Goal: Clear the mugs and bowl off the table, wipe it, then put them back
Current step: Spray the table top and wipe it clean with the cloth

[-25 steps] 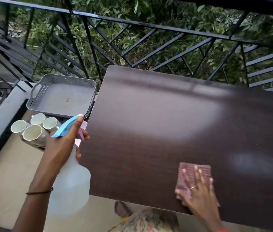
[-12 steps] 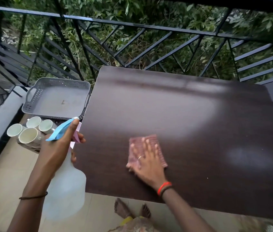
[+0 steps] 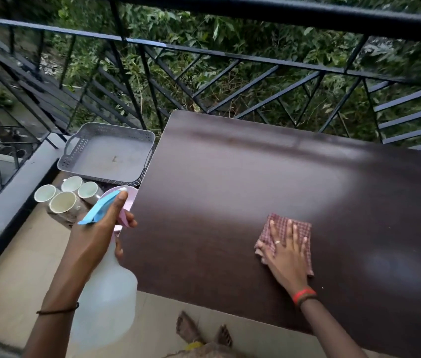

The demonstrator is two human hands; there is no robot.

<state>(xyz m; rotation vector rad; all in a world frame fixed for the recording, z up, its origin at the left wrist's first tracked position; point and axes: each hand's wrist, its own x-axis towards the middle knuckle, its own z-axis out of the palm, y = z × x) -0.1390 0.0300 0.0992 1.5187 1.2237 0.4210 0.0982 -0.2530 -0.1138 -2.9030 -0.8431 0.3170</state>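
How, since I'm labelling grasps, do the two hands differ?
The left hand curls round the spray bottle; the right hand lies flat, fingers spread, on the checked cloth. The left hand hangs beside the table; the right hand presses onto it. Both wrists wear bands.

table (image 3: 230, 182): dark brown glossy top | on it: red checked cloth (image 3: 303, 229), toward front edge

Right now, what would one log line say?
step: wipe | right hand: flat on cloth on table | left hand: holds spray bottle | mugs, bowl: off table
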